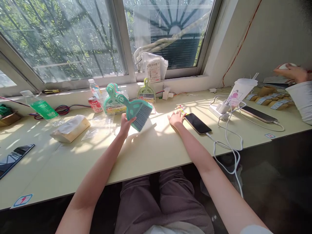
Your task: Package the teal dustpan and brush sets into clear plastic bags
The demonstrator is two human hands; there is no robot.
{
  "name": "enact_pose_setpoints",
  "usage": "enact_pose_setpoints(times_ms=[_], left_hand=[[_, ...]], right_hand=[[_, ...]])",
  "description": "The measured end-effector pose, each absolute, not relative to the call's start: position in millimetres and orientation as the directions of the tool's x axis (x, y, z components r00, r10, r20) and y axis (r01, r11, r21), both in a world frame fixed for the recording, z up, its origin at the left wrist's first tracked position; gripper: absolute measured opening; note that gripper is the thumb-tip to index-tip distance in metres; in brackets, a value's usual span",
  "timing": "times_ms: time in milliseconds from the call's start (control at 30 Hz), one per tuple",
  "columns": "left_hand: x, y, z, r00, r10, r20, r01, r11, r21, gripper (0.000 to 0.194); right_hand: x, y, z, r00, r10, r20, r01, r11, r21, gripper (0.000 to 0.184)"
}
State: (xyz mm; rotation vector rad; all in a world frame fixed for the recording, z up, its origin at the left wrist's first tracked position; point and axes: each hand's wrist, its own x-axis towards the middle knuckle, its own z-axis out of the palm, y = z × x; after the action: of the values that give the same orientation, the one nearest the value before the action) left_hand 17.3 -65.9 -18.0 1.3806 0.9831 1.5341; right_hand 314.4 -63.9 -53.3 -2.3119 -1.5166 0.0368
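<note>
My left hand (125,126) is closed on a teal dustpan-and-brush set (139,112), tilted above the table with its grey bristles toward the lower right. Flat on the tabletop, with fingers spread, rests my right hand (176,119). Its fingertips touch or lie beside small colourful labels (180,108), partly covered by the fingers. Behind my left hand stand more teal dustpan sets (112,97), grouped together. A yellow-green dustpan set (146,92) leans at the windowsill. Just right of my right hand lies a black phone (198,123) with a white cable.
At left are a green-labelled bottle (44,109), a tissue pack (70,128), a red can (95,104) and a tablet-like device (14,159). At right, a plastic cup (240,92) stands by a power strip, a second phone (258,114) and cables. Another person's hand (293,73) holds something white.
</note>
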Motion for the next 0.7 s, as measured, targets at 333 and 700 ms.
enact_pose_setpoints(times_ms=[333,700], left_hand=[[8,-55,-34,-0.099,0.919,0.382,-0.095,-0.391,0.916,0.043],[10,-53,-37,-0.166,0.874,0.457,0.065,-0.453,0.889,0.046]], right_hand=[[316,-61,-55,0.341,0.904,0.259,0.908,-0.246,-0.338,0.058],[299,-69,-50,0.197,0.944,0.265,0.909,-0.075,-0.409,0.037]])
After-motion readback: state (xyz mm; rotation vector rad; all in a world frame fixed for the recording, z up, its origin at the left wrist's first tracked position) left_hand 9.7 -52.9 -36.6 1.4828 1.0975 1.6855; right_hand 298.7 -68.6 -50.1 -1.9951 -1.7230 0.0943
